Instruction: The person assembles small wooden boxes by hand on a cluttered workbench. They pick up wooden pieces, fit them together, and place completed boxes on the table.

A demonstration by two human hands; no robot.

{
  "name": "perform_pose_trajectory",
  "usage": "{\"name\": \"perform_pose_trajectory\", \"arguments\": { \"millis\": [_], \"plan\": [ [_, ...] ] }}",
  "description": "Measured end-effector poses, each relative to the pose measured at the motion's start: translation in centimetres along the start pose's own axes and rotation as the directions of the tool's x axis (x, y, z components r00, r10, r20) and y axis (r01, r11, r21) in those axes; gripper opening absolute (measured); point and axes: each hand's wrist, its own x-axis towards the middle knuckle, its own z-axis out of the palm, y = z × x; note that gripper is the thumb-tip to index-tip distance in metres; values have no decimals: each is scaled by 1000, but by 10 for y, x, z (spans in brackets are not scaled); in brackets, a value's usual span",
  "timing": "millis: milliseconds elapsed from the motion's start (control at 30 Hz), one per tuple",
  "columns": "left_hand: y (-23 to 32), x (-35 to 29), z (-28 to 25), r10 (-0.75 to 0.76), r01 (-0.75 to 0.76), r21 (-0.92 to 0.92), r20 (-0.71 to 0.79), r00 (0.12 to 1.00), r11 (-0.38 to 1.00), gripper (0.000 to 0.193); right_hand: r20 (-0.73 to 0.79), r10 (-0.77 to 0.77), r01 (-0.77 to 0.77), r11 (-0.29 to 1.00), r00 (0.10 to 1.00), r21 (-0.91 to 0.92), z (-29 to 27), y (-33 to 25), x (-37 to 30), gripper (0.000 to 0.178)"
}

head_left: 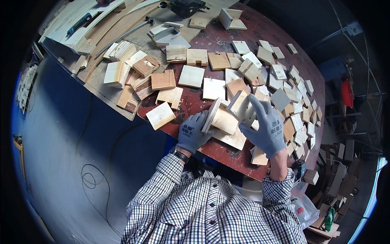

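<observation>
My left hand (193, 132), in a grey work glove, grips the left side of a wooden piece (224, 120) at the table's near edge. The piece has an upright board on its left and a lighter board reaching right; how they join is hidden. Between the fingers and thumb of my gloved right hand (265, 127) is a small wooden block (245, 110) with dark spots on its face. That block is tilted, close against the right side of the left hand's piece; whether they touch I cannot tell. Beneath both lies a flat pale board (231, 139).
Many loose wooden blocks (300, 103) cover the right of the dark red table (195, 106). Stacked blocks (118, 74) stand at the left, near a hammer (138, 29). A black power tool (185, 7) lies at the back. Scrap wood (339, 175) is piled beyond the right edge.
</observation>
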Motion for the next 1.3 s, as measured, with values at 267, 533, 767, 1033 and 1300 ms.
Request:
{"name": "perform_pose_trajectory", "arguments": {
  "millis": [267,533,767,1033,1300],
  "plan": [
    [5,5,-3,63,-62,25,-30,998,998,73,32,20,-17,995,999,-98,46,5,-62,62],
    [0,4,-3,56,-56,24,-20,998,998,79,37,34,-30,993,999,-116,52,4,-62,61],
    [-5,-1,1,81,-79,101,-11,997,992,67,-160,-131,151,981,978,119,22,-35,-2,66],
    [-72,-41,68,-210,339,-603,276,938,722,85,284,-540,579,812,792,-71,146,-133,114,45],
    [6,-5,-9,84,-81,71,-45,995,994,31,520,-202,315,939,830,-138,145,-110,159,52]
  ]
}}
